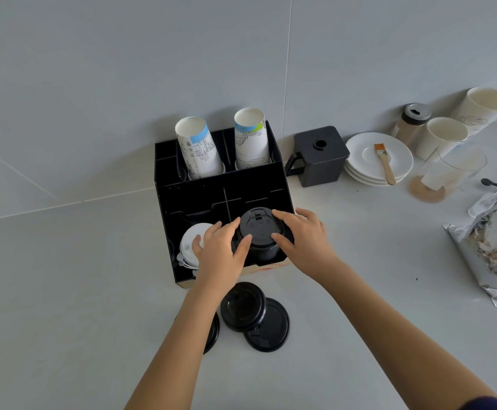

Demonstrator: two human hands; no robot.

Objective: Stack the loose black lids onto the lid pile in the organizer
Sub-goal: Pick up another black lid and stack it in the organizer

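Note:
A pile of black lids (259, 232) stands in the front right compartment of the black organizer (200, 199). My left hand (222, 253) grips the pile's left side with thumb and fingers. My right hand (303, 238) holds its right side, fingers on the top lid's rim. On the counter in front of the organizer lie loose black lids: one on top (243, 306), one partly under it (271, 329), and one mostly hidden by my left forearm (213, 332).
White lids (189, 247) fill the front left compartment. Two paper cup stacks (200, 149) stand in the organizer's back. To the right are a black square container (318, 156), white saucers with a brush (379, 158), cups, a glass and a foil bag (496, 247).

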